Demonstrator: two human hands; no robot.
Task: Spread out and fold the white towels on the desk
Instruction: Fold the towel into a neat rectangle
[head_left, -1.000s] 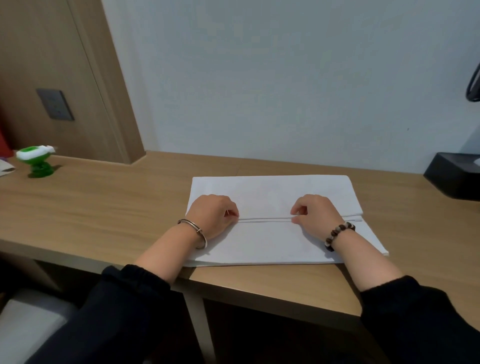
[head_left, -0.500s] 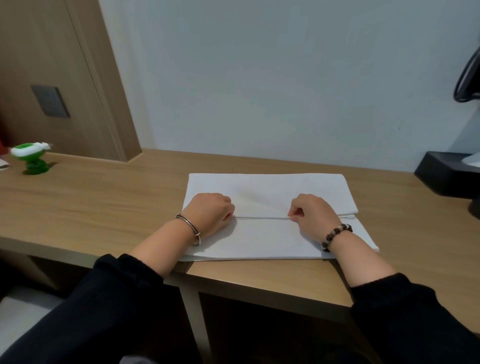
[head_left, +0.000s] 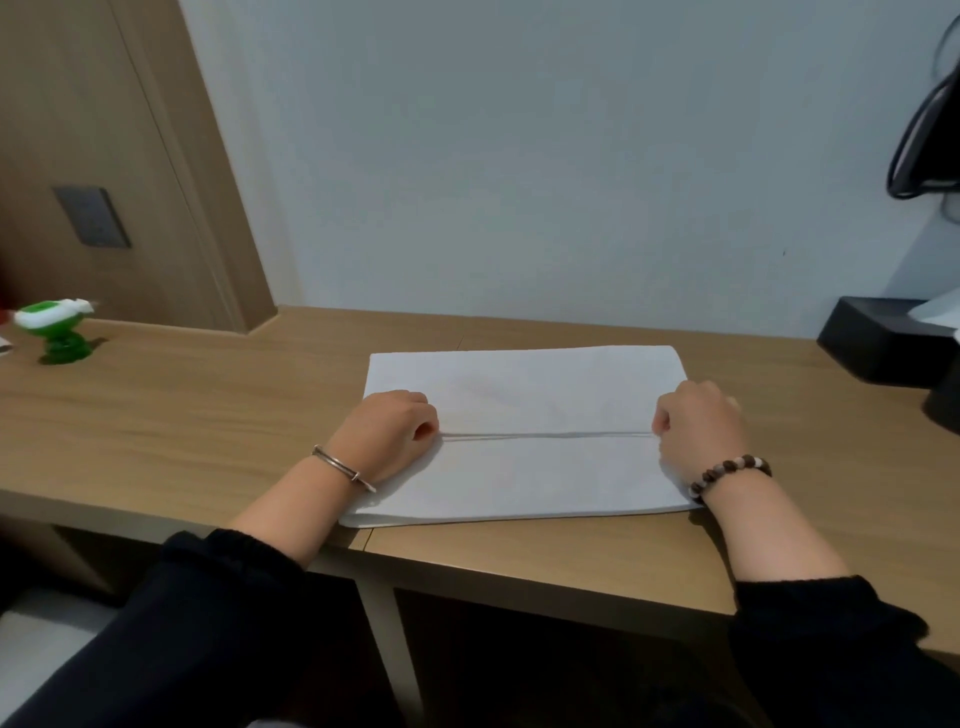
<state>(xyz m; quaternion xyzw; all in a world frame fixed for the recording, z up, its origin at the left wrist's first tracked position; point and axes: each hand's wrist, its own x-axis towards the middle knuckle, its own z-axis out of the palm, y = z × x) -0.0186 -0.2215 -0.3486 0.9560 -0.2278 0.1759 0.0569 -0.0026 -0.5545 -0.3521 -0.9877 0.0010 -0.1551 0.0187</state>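
Head view | left hand (head_left: 387, 434), right hand (head_left: 696, 428) pinch white towel (head_left: 524, 473) edge | desk (head_left: 182, 415)

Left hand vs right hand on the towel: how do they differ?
The left hand sits at the left end of the white towel's folded edge and wears a thin metal bangle; the right hand sits at the right end and wears a beaded bracelet. Both are closed, knuckles up, pinching that edge against the desk.

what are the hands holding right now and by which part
Both hold the white towel by its folded-over edge along the middle: left hand at the left end, right hand at the right end.
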